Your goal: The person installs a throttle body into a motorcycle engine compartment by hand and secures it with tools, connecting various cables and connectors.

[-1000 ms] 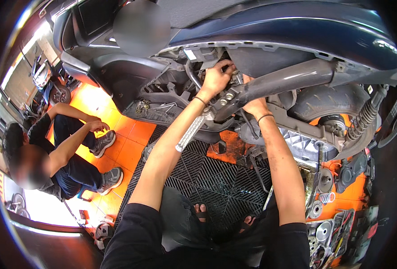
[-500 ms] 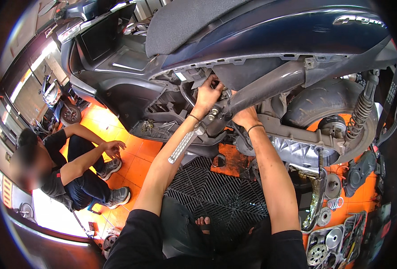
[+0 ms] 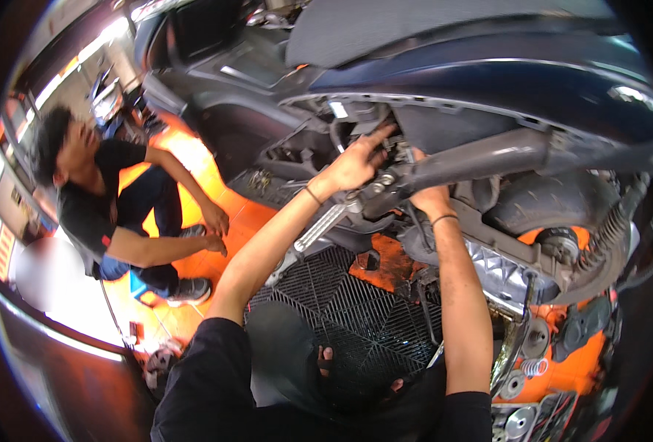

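A dark scooter stands side-on with the opening under its side panel exposed. My left hand reaches into the opening among bolts and fittings at the front of a dark frame tube; its fingers are smeared by motion. A metal footpeg angles down just below that hand. My right hand is under the tube, touching or very near it, its fingers mostly hidden behind it. The rear wheel and shock spring are to the right of my hands.
A co-worker crouches at left on the orange tiles. Behind is another scooter. A black grated mat lies below me. Removed pulleys, a white spring, a dark cover and a tool tray lie at lower right.
The view has tilted and shifted. My left hand's fingers, curled before, now look more stretched out and blurred. The co-worker's head has risen and turned up toward the scooter.
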A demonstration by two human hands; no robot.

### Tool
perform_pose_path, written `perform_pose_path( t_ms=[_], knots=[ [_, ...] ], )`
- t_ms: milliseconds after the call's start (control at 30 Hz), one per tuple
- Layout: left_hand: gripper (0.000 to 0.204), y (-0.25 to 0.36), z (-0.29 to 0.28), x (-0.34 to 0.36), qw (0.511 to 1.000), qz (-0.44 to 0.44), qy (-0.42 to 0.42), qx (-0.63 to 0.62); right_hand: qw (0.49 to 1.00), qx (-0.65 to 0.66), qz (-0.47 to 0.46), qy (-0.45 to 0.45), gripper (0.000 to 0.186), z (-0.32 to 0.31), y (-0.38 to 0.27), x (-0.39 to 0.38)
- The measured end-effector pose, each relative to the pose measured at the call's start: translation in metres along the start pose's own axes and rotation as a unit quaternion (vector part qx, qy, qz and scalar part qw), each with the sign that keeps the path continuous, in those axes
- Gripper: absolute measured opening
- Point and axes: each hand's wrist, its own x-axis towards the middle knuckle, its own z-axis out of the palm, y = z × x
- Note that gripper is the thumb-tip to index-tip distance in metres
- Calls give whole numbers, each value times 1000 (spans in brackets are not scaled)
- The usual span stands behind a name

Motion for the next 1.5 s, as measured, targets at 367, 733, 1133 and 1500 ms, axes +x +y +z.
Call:
perform_pose_path(
  t_ms=[367, 733, 1133, 1500],
  knots=[
    [24, -71, -98, -201, 917, -348, 182, -68, 995, -14, -84, 60, 60, 5, 8, -3],
    [18, -137, -15, -160, 898, -380, 66, 214, 994, -41, -87, 51, 66, -5, 1, 3],
    [16, -65, -66, -159, 952, -241, 136, 133, 997, -40, -70, 22, 70, -11, 11, -9],
    [16, 53, -71, -57, 979, -169, 97, -59, 994, -67, -86, 23, 74, -18, -9, -7]
  ],
)
